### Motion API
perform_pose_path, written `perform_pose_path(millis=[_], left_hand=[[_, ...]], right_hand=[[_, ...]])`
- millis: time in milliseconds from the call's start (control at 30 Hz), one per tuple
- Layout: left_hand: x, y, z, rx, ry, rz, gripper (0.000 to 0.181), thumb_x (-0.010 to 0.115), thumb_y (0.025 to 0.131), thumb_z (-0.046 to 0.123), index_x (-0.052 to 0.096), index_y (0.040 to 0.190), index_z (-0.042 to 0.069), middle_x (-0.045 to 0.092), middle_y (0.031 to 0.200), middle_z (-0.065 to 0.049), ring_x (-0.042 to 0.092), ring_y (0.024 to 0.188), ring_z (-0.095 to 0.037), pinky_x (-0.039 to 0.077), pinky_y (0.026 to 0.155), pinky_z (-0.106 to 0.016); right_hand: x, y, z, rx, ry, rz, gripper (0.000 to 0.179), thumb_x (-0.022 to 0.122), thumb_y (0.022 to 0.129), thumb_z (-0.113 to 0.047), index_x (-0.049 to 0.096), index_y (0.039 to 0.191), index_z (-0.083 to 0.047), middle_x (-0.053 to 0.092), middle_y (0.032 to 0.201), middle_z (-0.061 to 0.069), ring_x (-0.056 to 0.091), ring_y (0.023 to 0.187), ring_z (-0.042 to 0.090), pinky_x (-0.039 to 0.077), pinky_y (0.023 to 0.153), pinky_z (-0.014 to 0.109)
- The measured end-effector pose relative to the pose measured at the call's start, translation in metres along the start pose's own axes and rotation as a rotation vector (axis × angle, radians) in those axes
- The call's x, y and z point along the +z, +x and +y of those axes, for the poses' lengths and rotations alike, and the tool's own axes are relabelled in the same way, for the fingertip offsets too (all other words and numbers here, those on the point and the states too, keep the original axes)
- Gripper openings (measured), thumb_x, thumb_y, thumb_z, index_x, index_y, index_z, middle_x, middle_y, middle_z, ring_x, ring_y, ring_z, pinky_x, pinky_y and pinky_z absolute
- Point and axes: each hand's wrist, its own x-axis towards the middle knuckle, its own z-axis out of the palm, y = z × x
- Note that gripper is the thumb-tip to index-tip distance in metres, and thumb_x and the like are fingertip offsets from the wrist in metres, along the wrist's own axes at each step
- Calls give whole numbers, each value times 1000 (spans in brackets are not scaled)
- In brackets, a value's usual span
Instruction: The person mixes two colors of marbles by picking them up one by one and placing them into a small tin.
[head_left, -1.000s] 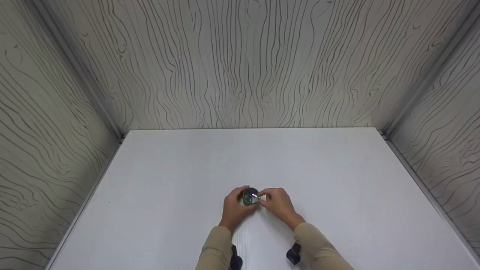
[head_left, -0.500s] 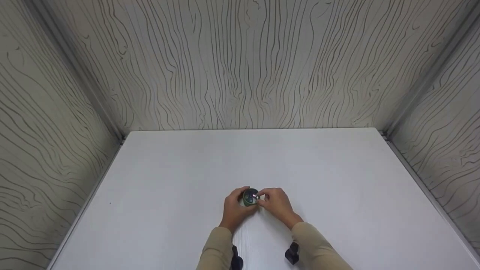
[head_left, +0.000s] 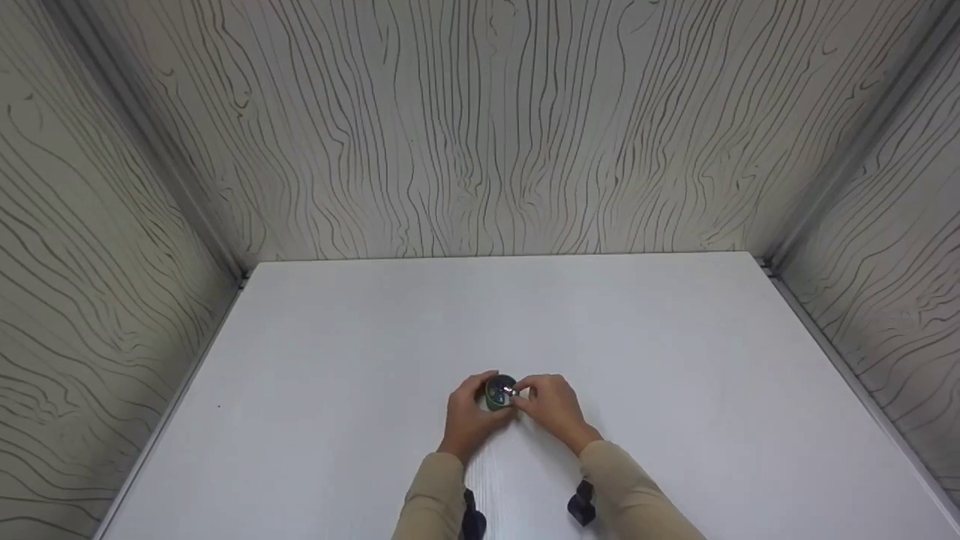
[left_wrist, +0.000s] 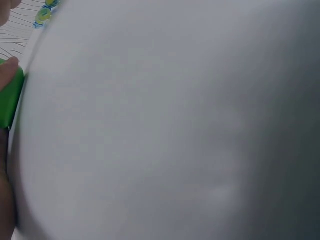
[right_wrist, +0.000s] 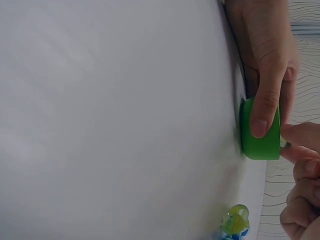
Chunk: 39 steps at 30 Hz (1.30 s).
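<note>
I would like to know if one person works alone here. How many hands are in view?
2. The left hand holds the green cup; the right hand pinches a small thing at the cup's rim. No third hand shows.

The cup point(right_wrist: 264, 149) was a solid, really bright green outside, though from above its inside looked dark with bright glints. The small piece point(right_wrist: 284, 142) at its rim looked pale green. Those glassy balls point(right_wrist: 235, 220) were see-through yellow-green and blue. The tabletop point(head_left: 480, 315) was basically plain white, with one dark speck point(head_left: 219, 406) near its left edge. Walls point(head_left: 480, 135) past its back and side edges were pale greyish with dark, wavy wood-grain lines. Sleeves point(head_left: 429, 491) were plain tan, wrist gadgets point(head_left: 474, 521) black.
</note>
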Motion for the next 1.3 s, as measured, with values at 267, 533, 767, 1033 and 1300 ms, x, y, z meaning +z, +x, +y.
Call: perform_pose_path(millis=[267, 533, 767, 1033, 1300], left_hand=[[0, 0, 0, 13, -8, -7, 58, 82, 74, 32, 62, 123, 9, 69, 121, -6, 64, 117, -21, 52, 106, -34], [-1, 2, 5, 8, -1, -15, 59, 81, 75, 34, 62, 124, 10, 68, 122, -6, 64, 119, -21, 50, 108, -34], [-2, 1, 4, 3, 14, -11, 59, 81, 74, 33, 62, 124, 10, 68, 122, -7, 64, 119, -22, 51, 107, -36], [-2, 1, 6, 7, 6, -12, 58, 82, 73, 29, 62, 124, 9, 68, 121, -7, 64, 117, -22, 52, 106, -35], [-1, -1, 4, -28, -2, -18, 60, 84, 70, 25, 61, 125, 10, 68, 122, -5, 63, 118, -20, 52, 106, -35]], right_hand=[[2, 1, 0, 24, 5, 2, 14, 76, 78, -14, 76, 89, -5, 61, 62, 2, 37, 55, 5, 29, 48, 15], [2, 1, 2, 32, 1, 22, 14, 77, 78, -16, 76, 89, -6, 58, 59, 0, 37, 53, 4, 27, 46, 15], [-2, -3, 4, 21, 17, 20, 13, 76, 79, -15, 76, 89, -7, 57, 59, -1, 36, 53, 2, 27, 46, 14], [-6, -5, 7, 3, 8, 28, 10, 75, 79, -12, 76, 88, -7, 57, 58, 0, 36, 53, 3, 28, 47, 14], [-12, -7, 11, -2, 4, 33, 8, 76, 79, -12, 76, 86, -7, 50, 54, -3, 34, 51, 1, 27, 46, 14]])
